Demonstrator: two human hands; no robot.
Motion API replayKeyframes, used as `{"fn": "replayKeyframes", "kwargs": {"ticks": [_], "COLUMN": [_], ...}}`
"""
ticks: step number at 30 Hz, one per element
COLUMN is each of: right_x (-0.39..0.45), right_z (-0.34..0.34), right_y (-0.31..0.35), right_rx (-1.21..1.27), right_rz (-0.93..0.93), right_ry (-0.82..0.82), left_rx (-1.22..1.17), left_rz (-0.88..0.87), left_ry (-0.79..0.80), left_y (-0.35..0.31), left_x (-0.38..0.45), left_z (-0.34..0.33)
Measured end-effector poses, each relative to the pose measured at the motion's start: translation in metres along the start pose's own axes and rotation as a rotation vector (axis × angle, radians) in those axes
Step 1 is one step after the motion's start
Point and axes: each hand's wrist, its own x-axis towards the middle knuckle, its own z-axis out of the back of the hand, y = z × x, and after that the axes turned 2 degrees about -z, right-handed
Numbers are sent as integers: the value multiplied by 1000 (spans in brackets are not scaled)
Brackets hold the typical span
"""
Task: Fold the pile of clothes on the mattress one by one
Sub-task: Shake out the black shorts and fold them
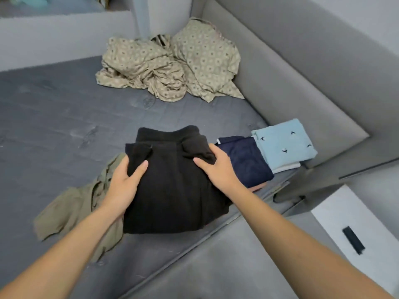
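Black garment (172, 186), olive shirt (71, 210), navy fold (246, 160), pale-blue fold (282, 143) (small dark birds), grey mattress (54, 117)

Head view — single wide-angle camera, worn on the person's head, facing forward and steeply down over the quilted grey mattress (54, 117). Close range: both bare forearms enter from the lower corners of the frame. Padded grey bed surround (302, 87) runs diagonally along the right — straight lines bow toward the frame edges.

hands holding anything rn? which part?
Both grip the folded black garment: left hand at its left edge, right hand at its upper right edge.
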Motion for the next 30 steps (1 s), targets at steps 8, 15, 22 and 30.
{"fn": "replayKeyframes", "kwargs": {"ticks": [8, 15, 22, 30], "right_x": [52, 143, 236, 323], "right_z": [173, 286, 395, 468], "right_y": [-51, -128, -221, -334], "right_rx": [-56, -187, -268, -750], "right_rz": [-107, -212, -160, -75], "right_ry": [-76, -139, -144, -212], "left_rx": [-33, 95, -24, 124], "left_rz": [37, 205, 189, 319], "left_ry": [126, 184, 318, 114], "left_y": [-37, -8, 7, 57], "left_x": [53, 144, 213, 276], "left_z": [-180, -332, -473, -632]}}
